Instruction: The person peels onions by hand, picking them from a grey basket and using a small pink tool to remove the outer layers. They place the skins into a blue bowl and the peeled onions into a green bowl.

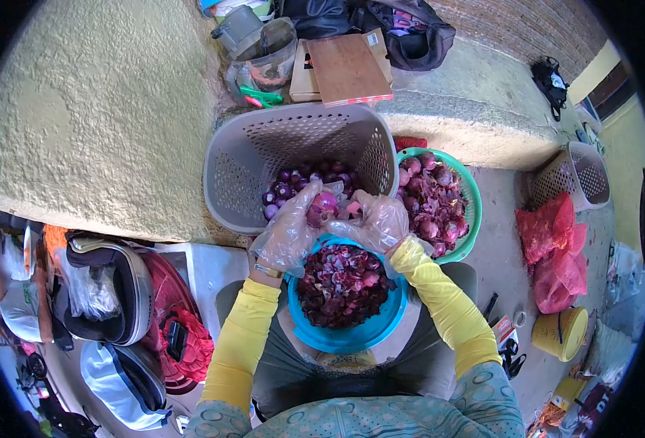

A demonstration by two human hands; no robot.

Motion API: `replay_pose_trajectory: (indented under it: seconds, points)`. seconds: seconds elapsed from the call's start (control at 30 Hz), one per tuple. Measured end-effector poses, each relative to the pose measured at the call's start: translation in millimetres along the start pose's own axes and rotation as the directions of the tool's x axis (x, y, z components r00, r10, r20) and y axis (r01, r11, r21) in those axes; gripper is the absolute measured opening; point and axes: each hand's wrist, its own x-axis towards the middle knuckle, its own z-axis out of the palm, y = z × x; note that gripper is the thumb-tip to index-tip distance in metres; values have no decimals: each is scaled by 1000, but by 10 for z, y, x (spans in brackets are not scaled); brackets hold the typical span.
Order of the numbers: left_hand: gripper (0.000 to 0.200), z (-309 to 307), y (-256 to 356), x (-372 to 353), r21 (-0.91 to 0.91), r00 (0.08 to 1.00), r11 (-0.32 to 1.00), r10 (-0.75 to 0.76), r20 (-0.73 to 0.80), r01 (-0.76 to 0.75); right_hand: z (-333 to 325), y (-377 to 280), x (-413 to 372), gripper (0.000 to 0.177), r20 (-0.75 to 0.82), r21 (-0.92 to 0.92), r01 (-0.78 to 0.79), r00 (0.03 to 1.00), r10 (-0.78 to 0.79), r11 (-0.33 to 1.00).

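Note:
My left hand [290,232], in a clear plastic glove, is closed around a red onion [323,208]. Beside it, my right hand [378,223], gloved too, has its fingers pressed together at a small pink piece by the onion; what they grip is too small to name. Both hands are above the near rim of a grey perforated basket [238,146] with shiny purple onions [282,190] at its bottom. Below them, a blue basin [322,339] between my knees contains onion skins [341,288]. At the right stands a green basket [474,212] of unpeeled onions [428,197].
Boards [348,67] and bags [410,33] lie on the ledge behind the grey basket. Right are another grey basket [567,179], red mesh bags [556,255] and a yellow bucket [562,333]. A helmet [141,292] and a person [20,299] are at the left.

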Motion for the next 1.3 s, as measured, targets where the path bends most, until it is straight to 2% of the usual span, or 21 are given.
replay_pose_trajectory:
  seconds: [0.1, 0.23, 0.3, 0.43, 0.73, 0.83, 0.9, 1.13, 1.2, 1.3]
  points:
    - [41, 8, -24, 33, -76, 998, 995, -62, -20, 60, 19, 49, 3, 56, -9, -76, 54, 998, -55, 996]
    - [39, 41, -25, 8, -80, 999, 996, -44, -1, 44, 41, 88, 3, 56, 8, -94, 60, 998, -60, 994]
    - [36, -82, -64, 90, -156, 994, 982, -108, 20, 110, 55, 68, 0, 55, 9, -64, 59, 998, -58, 996]
    - [37, -129, -99, 94, -123, 997, 989, -75, 8, 76, 59, 14, -1, 54, -9, -56, 88, 996, -88, 995]
    - [37, 18, -68, 19, -42, 998, 997, -62, -24, 61, 138, 54, -15, 44, 75, 9, 72, 995, -72, 997]
    - [41, -15, -75, 55, -94, 999, 994, -48, -11, 47, 79, 17, 4, 46, 14, 42, 106, 994, -107, 993]
    - [44, -47, -65, 57, -98, 998, 994, -36, 52, 41, 40, 27, 4, 49, 5, -32, 82, 997, -82, 996]
    - [42, -35, -81, 72, -104, 997, 992, -72, 4, 72, -5, 16, 28, 50, 19, -87, 62, 998, -61, 994]
    - [44, -87, -116, 109, -93, 995, 991, -88, 38, 92, -11, -8, 27, 48, -53, -1, 136, 989, -136, 991]
    - [41, -45, -105, 68, -16, 995, 995, -100, 22, 101, 86, 64, 16, 49, -101, -27, 134, 986, -136, 991]
